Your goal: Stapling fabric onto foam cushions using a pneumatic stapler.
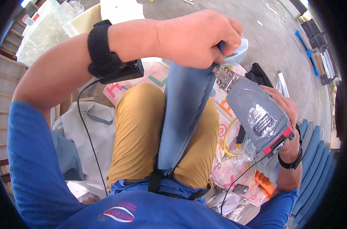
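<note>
The blue padded piece [185,114], stood between the knees, is pinched at its top by the left hand [198,38]; the grey power tool [257,114] is gripped, apparently, by the right hand [282,103] — fingers could be caught if it slips

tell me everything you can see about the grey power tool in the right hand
The grey handheld power tool has a boxy, scuffed plastic-looking body with a worn silvery patch, a red rear edge and a metal nose plate with screws. The right hand grips it from behind. It slants up-left, nose meeting the blue padded fabric piece beneath the left hand.
</note>
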Demonstrator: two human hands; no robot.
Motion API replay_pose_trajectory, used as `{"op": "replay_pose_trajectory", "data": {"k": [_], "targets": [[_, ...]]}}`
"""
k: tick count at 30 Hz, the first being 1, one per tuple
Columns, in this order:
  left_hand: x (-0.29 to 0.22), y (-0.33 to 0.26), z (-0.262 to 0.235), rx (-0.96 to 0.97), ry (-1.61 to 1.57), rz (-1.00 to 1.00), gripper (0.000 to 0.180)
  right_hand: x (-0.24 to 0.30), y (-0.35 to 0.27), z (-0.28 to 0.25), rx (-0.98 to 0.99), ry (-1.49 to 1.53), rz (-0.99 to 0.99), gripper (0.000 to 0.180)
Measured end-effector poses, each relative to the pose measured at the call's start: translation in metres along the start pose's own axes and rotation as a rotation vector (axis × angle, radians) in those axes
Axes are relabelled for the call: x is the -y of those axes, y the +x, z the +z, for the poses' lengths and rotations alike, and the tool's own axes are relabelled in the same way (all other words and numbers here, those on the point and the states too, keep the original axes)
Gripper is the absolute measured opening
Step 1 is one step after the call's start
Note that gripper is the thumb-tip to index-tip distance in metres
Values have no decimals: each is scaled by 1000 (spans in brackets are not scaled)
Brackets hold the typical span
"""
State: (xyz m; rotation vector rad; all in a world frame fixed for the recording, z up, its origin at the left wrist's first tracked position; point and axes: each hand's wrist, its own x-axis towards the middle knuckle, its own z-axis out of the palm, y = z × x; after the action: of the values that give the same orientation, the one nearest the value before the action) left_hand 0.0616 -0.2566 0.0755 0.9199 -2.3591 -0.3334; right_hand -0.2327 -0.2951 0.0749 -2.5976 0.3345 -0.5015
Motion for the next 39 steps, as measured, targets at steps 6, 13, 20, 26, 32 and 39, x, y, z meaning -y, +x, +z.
{"op": "replay_pose_trajectory", "data": {"k": [6,13,20,26,32,39], "targets": [[5,1,1,-16,-28,67,24,-3,-6,-6,4,55,2,50],[-5,-23,-1,-167,-81,35,22,-31,-109,49,-262,-131,441,52],[-54,-98,75,-332,-259,-805,100,-99,-305,227,-65,-337,1044,20],[-116,-87,145,-517,40,-915,123,-99,-365,289,632,-112,1210,53],[-119,-74,152,-503,269,-746,104,-102,-135,132,-504,351,546,80],[-141,-52,74,-178,96,-535,89,-26,-28,-13,-397,293,125,107]]}}
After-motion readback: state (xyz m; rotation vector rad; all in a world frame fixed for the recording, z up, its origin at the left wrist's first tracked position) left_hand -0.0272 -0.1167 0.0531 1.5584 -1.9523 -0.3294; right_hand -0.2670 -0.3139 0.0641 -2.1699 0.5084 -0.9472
